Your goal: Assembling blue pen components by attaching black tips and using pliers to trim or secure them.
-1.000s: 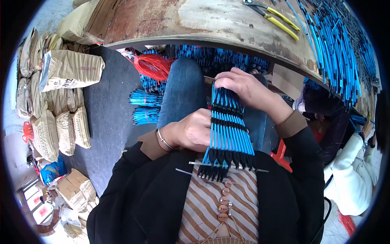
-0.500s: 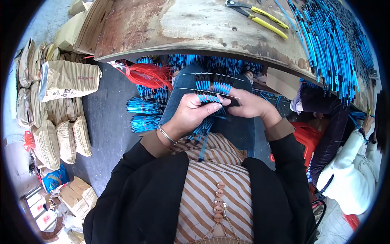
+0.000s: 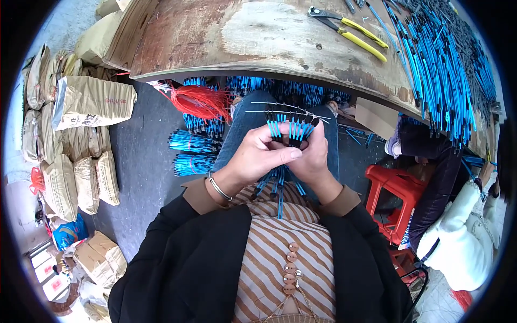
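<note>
Over my lap, my left hand (image 3: 261,157) and my right hand (image 3: 312,160) are closed together round a row of short blue sticks with black ends (image 3: 299,129). Two thin metal rods (image 3: 261,111) cross the far ends of the row and stick out to both sides. My left thumb lies across the near side; my right fingers wrap the right end. Part of the row is hidden by my hands. More blue sticks (image 3: 280,188) lie in my lap just below the hands.
Ahead stands a wooden table (image 3: 258,40) with yellow-handled pliers (image 3: 358,37) and a heap of blue sticks (image 3: 441,81). Red strands (image 3: 200,101) and bundled blue sticks (image 3: 188,141) sit below its edge. A red stool (image 3: 396,188) and a co-worker's white sleeve (image 3: 460,210) are right; sacks (image 3: 59,183) left.
My right hand has moved in and down, wrapping the right end of the row. The sticks now stand more upright, with the two rods closer together at their far ends.
</note>
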Motion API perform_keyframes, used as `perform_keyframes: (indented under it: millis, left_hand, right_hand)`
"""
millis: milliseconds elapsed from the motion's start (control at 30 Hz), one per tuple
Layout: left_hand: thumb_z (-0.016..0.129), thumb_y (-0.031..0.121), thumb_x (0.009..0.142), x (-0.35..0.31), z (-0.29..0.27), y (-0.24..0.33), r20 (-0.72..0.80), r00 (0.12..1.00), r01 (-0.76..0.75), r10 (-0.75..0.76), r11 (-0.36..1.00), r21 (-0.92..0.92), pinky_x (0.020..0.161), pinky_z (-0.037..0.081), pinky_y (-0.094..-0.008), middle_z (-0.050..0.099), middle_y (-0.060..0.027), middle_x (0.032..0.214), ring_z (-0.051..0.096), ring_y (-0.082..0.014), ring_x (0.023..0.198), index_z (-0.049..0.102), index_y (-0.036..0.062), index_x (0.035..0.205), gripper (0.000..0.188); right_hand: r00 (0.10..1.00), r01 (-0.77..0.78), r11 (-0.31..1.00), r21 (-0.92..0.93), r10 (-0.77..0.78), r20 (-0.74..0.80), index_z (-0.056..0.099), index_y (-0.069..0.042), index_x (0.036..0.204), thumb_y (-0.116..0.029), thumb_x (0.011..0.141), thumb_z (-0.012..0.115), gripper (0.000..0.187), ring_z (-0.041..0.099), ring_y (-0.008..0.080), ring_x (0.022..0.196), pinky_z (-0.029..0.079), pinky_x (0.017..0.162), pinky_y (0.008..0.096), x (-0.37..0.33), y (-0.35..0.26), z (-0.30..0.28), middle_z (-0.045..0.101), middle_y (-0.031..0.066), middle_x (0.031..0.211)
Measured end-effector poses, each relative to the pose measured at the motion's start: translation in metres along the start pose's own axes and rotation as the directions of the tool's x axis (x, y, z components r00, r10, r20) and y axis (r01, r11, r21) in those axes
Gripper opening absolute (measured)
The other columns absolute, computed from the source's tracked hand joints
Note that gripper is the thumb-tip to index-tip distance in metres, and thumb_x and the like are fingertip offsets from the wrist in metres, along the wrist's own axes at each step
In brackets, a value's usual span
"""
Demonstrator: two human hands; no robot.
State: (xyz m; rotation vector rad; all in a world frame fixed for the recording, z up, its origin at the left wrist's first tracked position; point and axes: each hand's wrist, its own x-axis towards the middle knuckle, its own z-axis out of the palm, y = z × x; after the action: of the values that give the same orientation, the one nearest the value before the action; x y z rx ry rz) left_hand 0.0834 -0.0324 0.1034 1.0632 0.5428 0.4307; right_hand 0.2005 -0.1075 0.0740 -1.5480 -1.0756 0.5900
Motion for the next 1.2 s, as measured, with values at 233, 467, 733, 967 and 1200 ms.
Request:
perform_keyframes:
  millis: [233,467,733,967,1200]
  left_hand:
    - [0.066,-0.007,0.074,-0.024,-0.027,-0.023,0.035,0.973,-0.223,0.227,0.971,-0.089,0.078,0.047,-0.0227,0.06,-0.0089,0.104,0.058,-0.0125,0.087,0.051,0.0032,0.122,0.052]
    - [0.062,-0.005,0.078,-0.01,-0.038,-0.006,-0.238,0.94,-0.242,0.245,0.969,0.041,0.085,0.046,-0.0273,0.057,-0.0122,0.112,0.057,-0.0176,0.093,0.051,0.0011,0.118,0.042]
    - [0.058,-0.001,0.082,0.017,-0.033,0.021,-0.044,0.988,-0.137,0.149,0.968,0.209,0.082,0.051,-0.0292,0.065,-0.0158,0.105,0.063,-0.0206,0.089,0.062,-0.0011,0.103,0.021]
    - [0.061,0.001,0.08,0.02,-0.034,0.023,-0.097,0.983,-0.13,0.156,0.965,0.229,0.078,0.051,-0.0267,0.068,-0.0124,0.097,0.063,-0.0183,0.084,0.065,-0.0028,0.097,0.018]
    - [0.075,0.015,0.073,0.03,-0.087,0.113,0.22,0.974,-0.188,0.06,0.752,0.631,0.091,0.045,-0.0306,0.063,-0.0125,0.111,0.061,-0.0234,0.097,0.056,-0.0017,0.119,0.052]
  right_hand:
    - [0.975,0.196,0.977,-0.085,-0.203,-0.094,0.042,0.002,0.118,-0.008,0.063,0.078,0.067,0.063,0.0247,0.061,0.051,0.053,0.0319,-0.004,-0.003,0.023,0.065,0.0138,0.083]
    - [0.962,0.121,0.982,-0.146,-0.152,-0.228,0.047,0.002,0.112,-0.007,0.062,0.078,0.059,0.063,0.0255,0.058,0.051,0.051,0.0311,0.004,-0.008,0.023,0.065,0.0145,0.082]
    - [0.964,0.168,0.976,-0.137,-0.192,-0.185,0.055,0.001,0.096,-0.008,0.064,0.077,0.04,0.062,0.0258,0.055,0.048,0.047,0.0321,0.008,-0.01,0.03,0.065,0.0155,0.078]
    - [0.965,0.188,0.972,-0.142,-0.21,-0.159,0.056,0.002,0.092,-0.008,0.067,0.077,0.034,0.06,0.0253,0.053,0.047,0.048,0.0315,0.018,-0.008,0.029,0.065,0.0133,0.074]
    - [0.983,0.087,0.994,-0.072,-0.098,-0.156,0.06,0.0,0.09,-0.009,0.071,0.075,0.026,0.061,0.0234,0.059,0.048,0.053,0.0308,0.026,-0.002,0.023,0.065,0.0107,0.074]
